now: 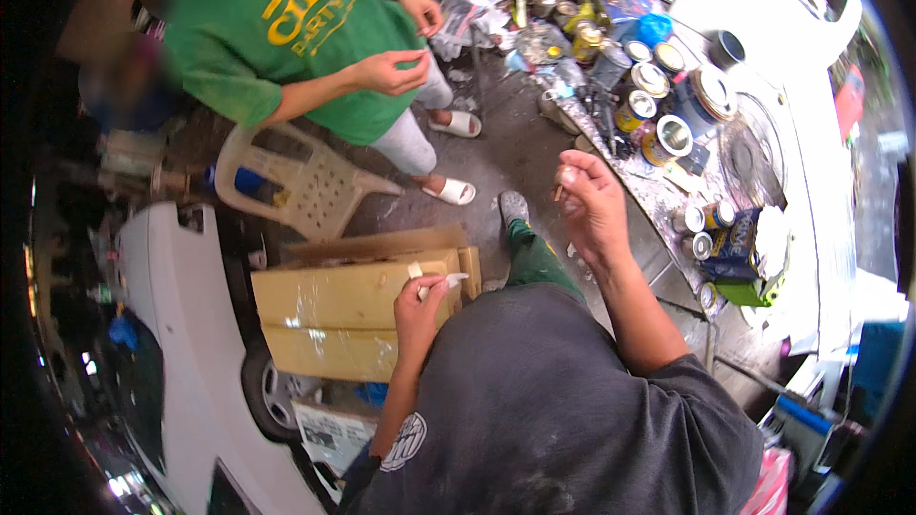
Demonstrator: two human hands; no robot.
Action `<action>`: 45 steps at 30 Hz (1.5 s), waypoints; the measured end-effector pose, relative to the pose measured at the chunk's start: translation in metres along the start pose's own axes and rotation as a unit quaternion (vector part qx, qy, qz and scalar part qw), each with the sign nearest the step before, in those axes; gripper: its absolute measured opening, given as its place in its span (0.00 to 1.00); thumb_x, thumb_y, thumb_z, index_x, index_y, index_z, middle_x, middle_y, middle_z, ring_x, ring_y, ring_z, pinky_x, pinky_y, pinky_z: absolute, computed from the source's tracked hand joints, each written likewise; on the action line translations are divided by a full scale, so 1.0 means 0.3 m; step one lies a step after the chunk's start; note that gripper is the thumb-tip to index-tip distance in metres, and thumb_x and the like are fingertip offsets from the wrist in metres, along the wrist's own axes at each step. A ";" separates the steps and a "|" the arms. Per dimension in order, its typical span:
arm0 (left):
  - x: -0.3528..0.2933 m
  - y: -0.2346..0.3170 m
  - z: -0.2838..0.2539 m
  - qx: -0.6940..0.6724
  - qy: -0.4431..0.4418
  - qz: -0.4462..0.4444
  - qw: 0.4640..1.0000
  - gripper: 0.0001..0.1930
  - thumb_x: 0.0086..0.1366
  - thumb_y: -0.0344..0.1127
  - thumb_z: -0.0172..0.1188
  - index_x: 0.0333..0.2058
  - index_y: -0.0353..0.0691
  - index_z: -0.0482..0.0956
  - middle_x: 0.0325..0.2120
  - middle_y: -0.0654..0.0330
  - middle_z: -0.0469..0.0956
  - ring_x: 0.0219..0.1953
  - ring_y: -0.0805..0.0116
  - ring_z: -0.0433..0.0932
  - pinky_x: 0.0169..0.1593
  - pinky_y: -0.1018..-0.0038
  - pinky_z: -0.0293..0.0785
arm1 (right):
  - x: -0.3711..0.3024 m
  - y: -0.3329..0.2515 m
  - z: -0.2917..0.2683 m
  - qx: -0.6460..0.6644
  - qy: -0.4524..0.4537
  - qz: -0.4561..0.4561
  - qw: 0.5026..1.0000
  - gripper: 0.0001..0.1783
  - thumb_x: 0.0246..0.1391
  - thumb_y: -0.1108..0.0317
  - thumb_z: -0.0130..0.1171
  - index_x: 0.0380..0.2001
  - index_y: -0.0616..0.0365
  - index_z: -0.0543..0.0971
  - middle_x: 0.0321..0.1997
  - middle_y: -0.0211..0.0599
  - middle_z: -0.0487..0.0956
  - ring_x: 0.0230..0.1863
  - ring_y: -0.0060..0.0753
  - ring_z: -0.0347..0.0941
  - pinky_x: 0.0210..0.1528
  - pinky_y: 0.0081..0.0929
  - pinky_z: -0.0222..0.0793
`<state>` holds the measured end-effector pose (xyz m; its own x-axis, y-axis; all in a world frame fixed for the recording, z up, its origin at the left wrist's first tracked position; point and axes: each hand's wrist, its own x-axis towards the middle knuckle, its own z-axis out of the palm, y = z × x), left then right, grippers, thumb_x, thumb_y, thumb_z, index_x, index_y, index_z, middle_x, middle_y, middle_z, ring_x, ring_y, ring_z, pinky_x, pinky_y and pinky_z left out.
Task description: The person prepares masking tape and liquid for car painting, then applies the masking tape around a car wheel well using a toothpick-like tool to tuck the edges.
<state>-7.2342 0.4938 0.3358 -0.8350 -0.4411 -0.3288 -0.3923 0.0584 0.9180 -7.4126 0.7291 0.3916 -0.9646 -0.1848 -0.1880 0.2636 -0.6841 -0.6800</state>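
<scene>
My left hand point(417, 317) is closed over a cardboard box point(329, 310), its fingers around a small whitish object point(457, 279) with a pale tip poking out to the right. A cream-coloured bit point(415, 272) also shows above those fingers; I cannot tell whether the two belong together. Raised near the paint table, my right hand point(599, 217) has its fingertips pinched on a small thin brownish piece point(559, 194), too small to name. Neither hand touches the box or the table.
A person in a green shirt point(315, 38) stands ahead on the left beside a beige plastic chair point(310, 181). Paint cans point(673, 138) crowd the table at right, next to a large white panel point(811, 67). A white car point(186, 324) stands at left.
</scene>
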 end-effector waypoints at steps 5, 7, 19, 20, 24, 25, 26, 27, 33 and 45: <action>-0.016 -0.016 -0.016 -0.017 -0.004 -0.015 1.000 0.08 0.62 0.32 0.62 0.35 0.32 0.81 0.36 0.58 0.81 0.40 0.72 0.77 0.47 0.76 0.71 | -0.021 0.025 0.017 -0.032 0.001 0.007 0.999 0.14 0.53 0.75 0.61 0.44 0.63 0.75 0.32 0.28 0.76 0.30 0.20 0.71 0.35 0.18 0.68; -0.028 -0.037 -0.020 -0.029 0.008 0.003 1.000 0.08 0.62 0.32 0.63 0.35 0.32 0.81 0.35 0.58 0.81 0.40 0.71 0.77 0.47 0.76 0.71 | -0.032 0.040 0.030 -0.033 0.001 0.004 0.999 0.13 0.54 0.75 0.60 0.44 0.62 0.75 0.31 0.30 0.76 0.30 0.21 0.71 0.35 0.20 0.68; -0.086 -0.308 -0.170 -0.137 0.124 -0.090 0.979 0.10 0.66 0.35 0.58 0.39 0.33 0.79 0.34 0.61 0.80 0.35 0.76 0.76 0.41 0.78 0.72 | -0.081 0.128 -0.117 -0.206 -0.001 0.042 0.978 0.07 0.58 0.69 0.57 0.37 0.58 0.74 0.34 0.33 0.77 0.34 0.27 0.72 0.41 0.28 0.69; -0.088 -0.373 -0.197 -0.160 0.144 -0.098 0.972 0.10 0.66 0.35 0.58 0.39 0.34 0.79 0.33 0.61 0.80 0.35 0.76 0.76 0.41 0.78 0.72 | -0.092 0.144 -0.128 -0.227 0.021 0.060 0.972 0.07 0.58 0.68 0.57 0.37 0.58 0.74 0.34 0.34 0.77 0.35 0.28 0.74 0.41 0.28 0.70; -0.108 -0.538 -0.312 -0.224 0.220 -0.149 0.938 0.11 0.66 0.38 0.59 0.39 0.36 0.78 0.33 0.62 0.79 0.36 0.75 0.76 0.40 0.77 0.73 | -0.131 0.227 -0.231 -0.321 0.059 0.132 0.936 0.09 0.61 0.64 0.56 0.39 0.56 0.72 0.30 0.37 0.79 0.29 0.31 0.78 0.33 0.27 0.74; -0.108 -0.566 -0.329 -0.237 0.245 -0.166 0.925 0.12 0.65 0.39 0.59 0.39 0.36 0.78 0.33 0.62 0.79 0.36 0.75 0.76 0.39 0.78 0.72 | -0.147 0.237 -0.254 -0.349 0.057 0.157 0.922 0.09 0.62 0.63 0.55 0.40 0.56 0.71 0.29 0.37 0.79 0.26 0.30 0.77 0.30 0.26 0.73; -0.105 -0.603 -0.347 -0.251 0.269 -0.182 0.912 0.13 0.65 0.41 0.60 0.39 0.36 0.78 0.32 0.62 0.79 0.36 0.75 0.76 0.39 0.78 0.72 | -0.162 0.248 -0.279 -0.378 0.054 0.180 0.906 0.10 0.62 0.62 0.54 0.40 0.55 0.71 0.28 0.37 0.79 0.23 0.29 0.77 0.26 0.25 0.73; -0.097 -0.653 -0.366 -0.258 0.280 -0.185 0.906 0.13 0.65 0.41 0.60 0.39 0.36 0.78 0.32 0.62 0.79 0.36 0.74 0.76 0.38 0.78 0.72 | -0.172 0.266 -0.319 -0.410 0.038 0.184 0.892 0.10 0.64 0.61 0.53 0.41 0.55 0.69 0.27 0.37 0.78 0.19 0.27 0.74 0.21 0.23 0.71; -0.112 -0.872 -0.414 -0.202 0.298 -0.188 0.914 0.09 0.63 0.37 0.61 0.37 0.37 0.79 0.32 0.62 0.79 0.35 0.74 0.76 0.38 0.76 0.72 | -0.215 0.334 -0.434 -0.512 -0.061 0.230 0.825 0.09 0.64 0.66 0.51 0.44 0.57 0.70 0.27 0.37 0.76 0.22 0.26 0.74 0.24 0.22 0.70; 0.046 -0.789 -0.301 0.053 0.231 -0.059 0.970 0.06 0.59 0.31 0.63 0.31 0.34 0.80 0.28 0.60 0.80 0.32 0.71 0.76 0.40 0.74 0.72 | -0.226 0.295 -0.468 -0.628 -0.095 0.203 0.745 0.11 0.62 0.72 0.47 0.47 0.59 0.72 0.30 0.39 0.79 0.26 0.29 0.78 0.30 0.26 0.71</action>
<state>-7.1180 0.3931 0.1340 -0.5292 -0.8031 -0.2739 -0.5331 0.0635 0.8437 -7.3235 0.7802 0.2448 -0.7562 -0.3751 -0.5361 0.2131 0.6335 -0.7438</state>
